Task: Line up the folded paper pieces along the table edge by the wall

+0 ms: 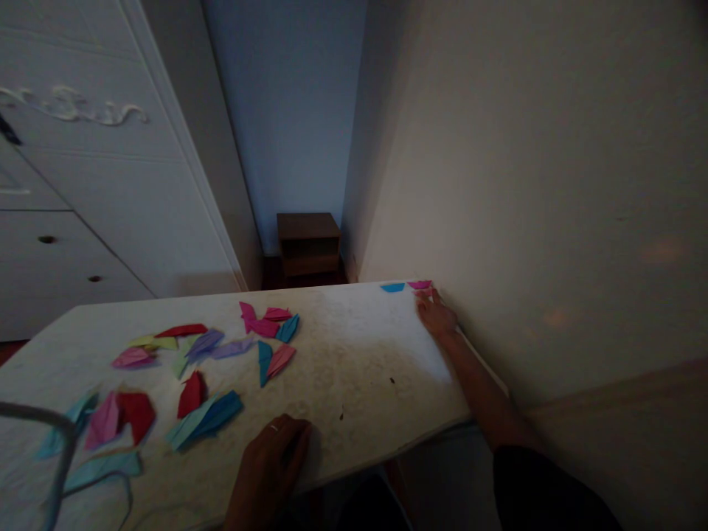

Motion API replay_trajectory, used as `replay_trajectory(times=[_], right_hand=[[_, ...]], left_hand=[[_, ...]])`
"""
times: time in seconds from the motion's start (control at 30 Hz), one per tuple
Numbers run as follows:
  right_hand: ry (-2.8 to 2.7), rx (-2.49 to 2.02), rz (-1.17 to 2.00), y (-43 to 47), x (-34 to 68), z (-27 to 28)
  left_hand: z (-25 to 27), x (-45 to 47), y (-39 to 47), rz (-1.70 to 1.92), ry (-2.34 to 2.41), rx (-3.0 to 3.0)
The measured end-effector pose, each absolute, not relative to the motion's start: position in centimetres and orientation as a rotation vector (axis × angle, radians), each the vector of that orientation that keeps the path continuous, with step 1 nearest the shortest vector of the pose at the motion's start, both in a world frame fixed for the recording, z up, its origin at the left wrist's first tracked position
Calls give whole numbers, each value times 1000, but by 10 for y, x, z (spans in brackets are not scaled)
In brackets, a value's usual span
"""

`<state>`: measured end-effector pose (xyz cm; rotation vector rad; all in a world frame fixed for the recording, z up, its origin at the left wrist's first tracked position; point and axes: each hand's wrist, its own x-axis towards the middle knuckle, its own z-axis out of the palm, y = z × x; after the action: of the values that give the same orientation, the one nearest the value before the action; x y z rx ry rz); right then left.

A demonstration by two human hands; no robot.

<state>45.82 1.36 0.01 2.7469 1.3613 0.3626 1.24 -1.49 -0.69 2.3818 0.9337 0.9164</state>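
On the table (354, 369), folded papers (220, 413) (grey bar (63, 464) before some), wall (525, 184) alongside.

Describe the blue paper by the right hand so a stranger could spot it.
On the white table, follow the far edge to the beige wall. The blue paper lies just left of the right hand; its neighbours are pink pieces.

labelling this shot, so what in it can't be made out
All in the head view:
Nearer pink paper at the right hand: partly covered by its fingers.
Under the left hand: hidden by the hand itself.
Dark specks on the table: too small to identify.
Grey bent bar: ends cut off by the left and bottom edges.
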Motion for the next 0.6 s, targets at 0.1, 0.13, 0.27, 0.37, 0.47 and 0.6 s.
replay_trajectory(times=[0.1,0.13,0.27,0.37,0.47,0.6], right_hand=[[1390,2723,336,15,461,0],[1394,2720,334,15,462,0],[1399,2725,345,14,460,-1],[1403,2730,355,13,459,-1],[1402,2737,368,12,458,-1],[1373,2757,394,10,454,1]], left_hand=[[-8,13,-15,928,930,2383],[-7,13,-16,929,927,2383],[-6,13,-16,939,920,2380],[-7,12,-17,907,921,2386],[-8,12,-18,892,942,2399],[-8,12,-19,907,954,2405]])
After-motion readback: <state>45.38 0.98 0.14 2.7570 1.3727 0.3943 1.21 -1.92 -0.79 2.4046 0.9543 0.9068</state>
